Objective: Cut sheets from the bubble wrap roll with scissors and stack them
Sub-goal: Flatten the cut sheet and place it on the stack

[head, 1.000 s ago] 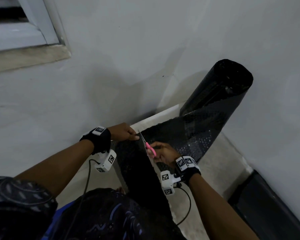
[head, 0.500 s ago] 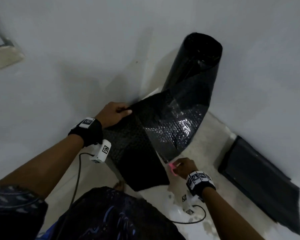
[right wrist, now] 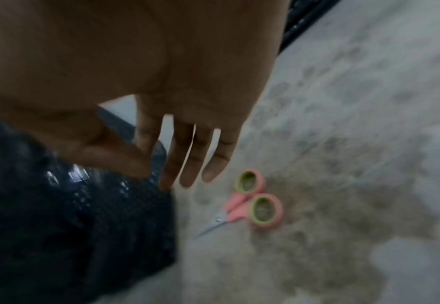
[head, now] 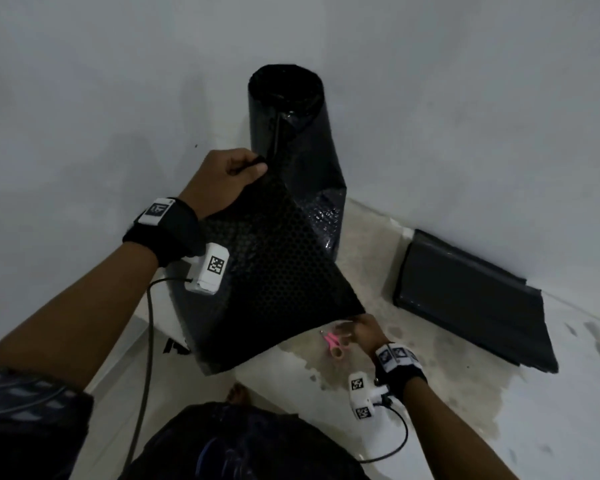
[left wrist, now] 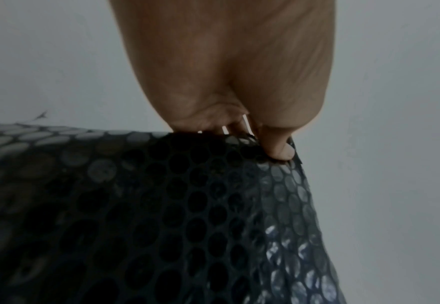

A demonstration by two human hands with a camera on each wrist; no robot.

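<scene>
Black bubble-wrap sheet (head: pixel 274 271) pinched in left hand (head: pixel 222 178); right hand (head: pixel 361 329) spread beside pink scissors (head: pixel 334 344)

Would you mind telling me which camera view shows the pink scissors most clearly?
The right wrist view: the scissors lie large on the floor, both handle loops and the blades visible, just beyond the right hand. The head view shows them small and dim. The left wrist view does not show them.

The black bubble wrap roll (head: pixel 291 133) stands upright in the wall corner. A cut black sheet (head: pixel 267 271) hangs lifted by its top corner. Pink-handled scissors (head: pixel 334 344) lie shut on the floor; cut sheets (head: pixel 471 299) lie stacked by the wall.
</scene>
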